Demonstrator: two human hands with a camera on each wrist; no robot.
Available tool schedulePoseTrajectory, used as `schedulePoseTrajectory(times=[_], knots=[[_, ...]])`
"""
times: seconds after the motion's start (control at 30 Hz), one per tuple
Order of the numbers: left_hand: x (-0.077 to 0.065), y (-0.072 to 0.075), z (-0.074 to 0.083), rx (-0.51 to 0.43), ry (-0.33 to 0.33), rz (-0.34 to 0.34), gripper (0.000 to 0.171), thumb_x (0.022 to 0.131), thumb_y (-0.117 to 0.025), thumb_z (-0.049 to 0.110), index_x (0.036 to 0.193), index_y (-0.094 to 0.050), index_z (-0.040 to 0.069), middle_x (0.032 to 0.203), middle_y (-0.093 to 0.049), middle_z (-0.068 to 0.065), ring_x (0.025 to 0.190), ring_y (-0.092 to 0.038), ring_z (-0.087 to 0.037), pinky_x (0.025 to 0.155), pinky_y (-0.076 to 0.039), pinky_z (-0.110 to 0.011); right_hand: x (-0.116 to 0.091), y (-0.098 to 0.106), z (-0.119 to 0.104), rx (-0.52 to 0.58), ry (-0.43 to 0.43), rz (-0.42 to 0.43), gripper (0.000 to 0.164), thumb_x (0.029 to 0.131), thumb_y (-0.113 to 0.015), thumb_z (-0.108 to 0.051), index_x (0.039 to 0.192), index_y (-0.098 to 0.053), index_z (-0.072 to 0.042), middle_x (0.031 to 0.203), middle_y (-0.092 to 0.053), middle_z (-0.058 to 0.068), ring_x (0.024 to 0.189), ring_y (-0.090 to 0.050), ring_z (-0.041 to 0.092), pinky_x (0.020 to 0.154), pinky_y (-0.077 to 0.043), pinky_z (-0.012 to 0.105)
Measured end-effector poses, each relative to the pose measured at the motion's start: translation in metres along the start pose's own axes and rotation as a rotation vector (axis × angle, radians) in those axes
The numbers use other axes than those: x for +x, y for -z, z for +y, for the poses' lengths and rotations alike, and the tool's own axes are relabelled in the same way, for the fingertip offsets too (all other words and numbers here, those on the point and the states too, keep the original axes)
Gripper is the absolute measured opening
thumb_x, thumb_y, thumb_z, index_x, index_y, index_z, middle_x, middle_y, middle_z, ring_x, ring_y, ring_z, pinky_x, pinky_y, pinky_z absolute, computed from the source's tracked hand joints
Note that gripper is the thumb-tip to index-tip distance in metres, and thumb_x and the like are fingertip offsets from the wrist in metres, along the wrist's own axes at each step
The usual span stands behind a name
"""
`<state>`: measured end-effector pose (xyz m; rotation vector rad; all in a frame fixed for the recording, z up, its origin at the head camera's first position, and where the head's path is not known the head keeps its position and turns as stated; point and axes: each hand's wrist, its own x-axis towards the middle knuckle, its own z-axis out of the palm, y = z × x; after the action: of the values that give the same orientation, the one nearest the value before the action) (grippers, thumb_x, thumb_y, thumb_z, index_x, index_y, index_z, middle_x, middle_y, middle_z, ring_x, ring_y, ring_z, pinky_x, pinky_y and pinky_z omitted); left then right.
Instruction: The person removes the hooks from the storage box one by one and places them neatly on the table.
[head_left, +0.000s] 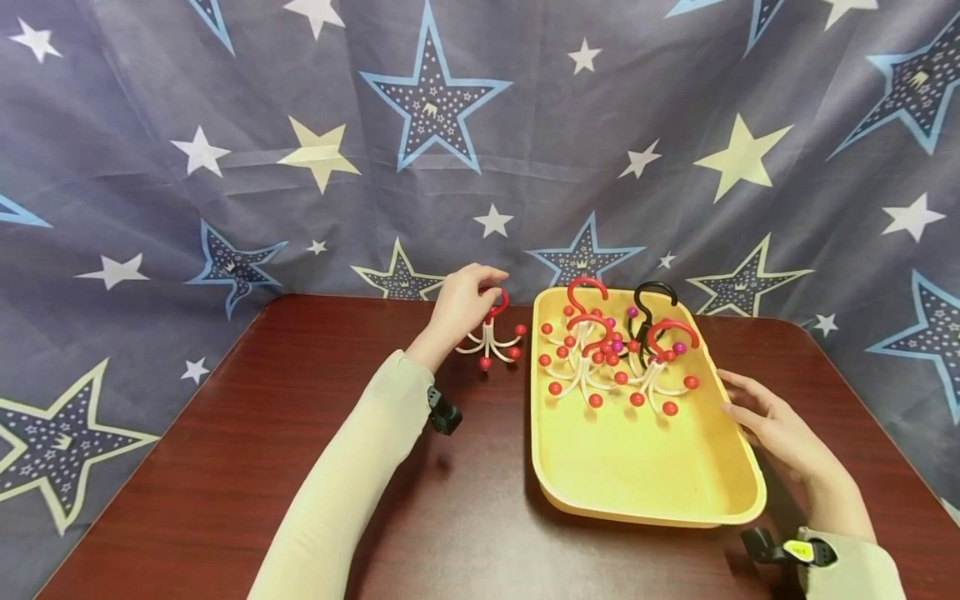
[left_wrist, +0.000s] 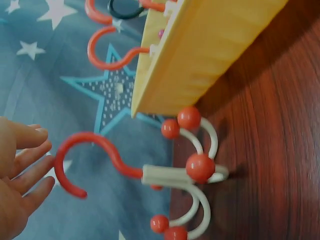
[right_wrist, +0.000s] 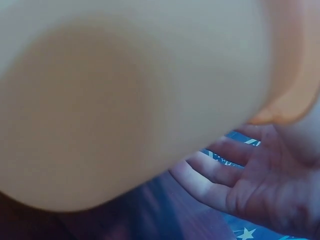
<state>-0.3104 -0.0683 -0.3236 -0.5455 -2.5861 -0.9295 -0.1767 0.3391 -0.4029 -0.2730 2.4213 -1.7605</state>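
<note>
A small multi-arm hanger (head_left: 488, 340) with a red hook and cream arms tipped with red balls stands upright on the table, left of the yellow tray. My left hand (head_left: 467, 302) is over its top; in the left wrist view the fingers (left_wrist: 31, 172) are loosely spread right at the red hook (left_wrist: 95, 137), not curled round it. At the tray's right side is my right hand (head_left: 776, 429), fingertips at the rim. The right wrist view shows those fingers (right_wrist: 215, 192) extended beside the blurred tray wall (right_wrist: 210, 90).
The yellow tray (head_left: 637, 467) holds several similar hangers in its far half, most with red hooks (head_left: 587, 287) and one black hanger (head_left: 654, 292). A star-patterned cloth (head_left: 495, 192) hangs behind the dark red-brown table (head_left: 247, 433).
</note>
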Motion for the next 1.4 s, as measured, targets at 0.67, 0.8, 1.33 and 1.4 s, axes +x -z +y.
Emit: schedulePoseTrajectory(times=[0.67, 0.8, 1.33, 1.4], knots=[[-0.007, -0.056, 0.063, -0.090, -0.109, -0.203, 0.030, 0.086, -0.063, 0.020, 0.115, -0.064, 0.015, 0.114, -0.063, 0.002, 0.102, -0.059, -0.011, 0.087, -0.045, -0.023, 0.003, 0.002, 0.001, 0.092, 0.008, -0.009, 0.054, 0.092, -0.048, -0.005, 0.141, -0.027, -0.008, 0.105, -0.055, -0.011, 0.085, -0.061, 0.006, 0.065, -0.052, 0.024], [-0.006, -0.062, 0.071, -0.085, -0.114, -0.212, 0.028, 0.085, -0.063, 0.019, 0.113, -0.065, 0.014, 0.107, -0.066, 0.002, 0.097, -0.060, -0.009, 0.085, -0.045, -0.022, 0.003, 0.002, 0.001, 0.098, -0.001, -0.003, 0.056, 0.092, -0.049, -0.006, 0.142, -0.025, -0.006, 0.105, -0.054, -0.011, 0.085, -0.061, 0.006, 0.066, -0.052, 0.025], [-0.009, -0.065, 0.077, -0.068, -0.129, -0.150, 0.017, 0.085, -0.063, 0.016, 0.101, -0.070, 0.019, 0.100, -0.067, 0.007, 0.094, -0.059, -0.006, 0.080, -0.044, -0.018, 0.002, 0.001, 0.000, 0.057, -0.021, 0.018, 0.059, 0.092, -0.049, -0.007, 0.143, -0.021, -0.003, 0.105, -0.053, -0.016, 0.086, -0.061, 0.003, 0.067, -0.052, 0.024], [-0.010, -0.064, 0.077, -0.063, -0.137, -0.128, 0.017, 0.085, -0.063, 0.016, 0.100, -0.070, 0.019, 0.099, -0.067, 0.006, 0.093, -0.059, -0.006, 0.079, -0.044, -0.018, 0.002, 0.001, 0.000, 0.049, -0.022, 0.018, 0.059, 0.092, -0.049, -0.007, 0.143, -0.021, -0.003, 0.106, -0.052, -0.016, 0.087, -0.060, 0.003, 0.068, -0.052, 0.023]])
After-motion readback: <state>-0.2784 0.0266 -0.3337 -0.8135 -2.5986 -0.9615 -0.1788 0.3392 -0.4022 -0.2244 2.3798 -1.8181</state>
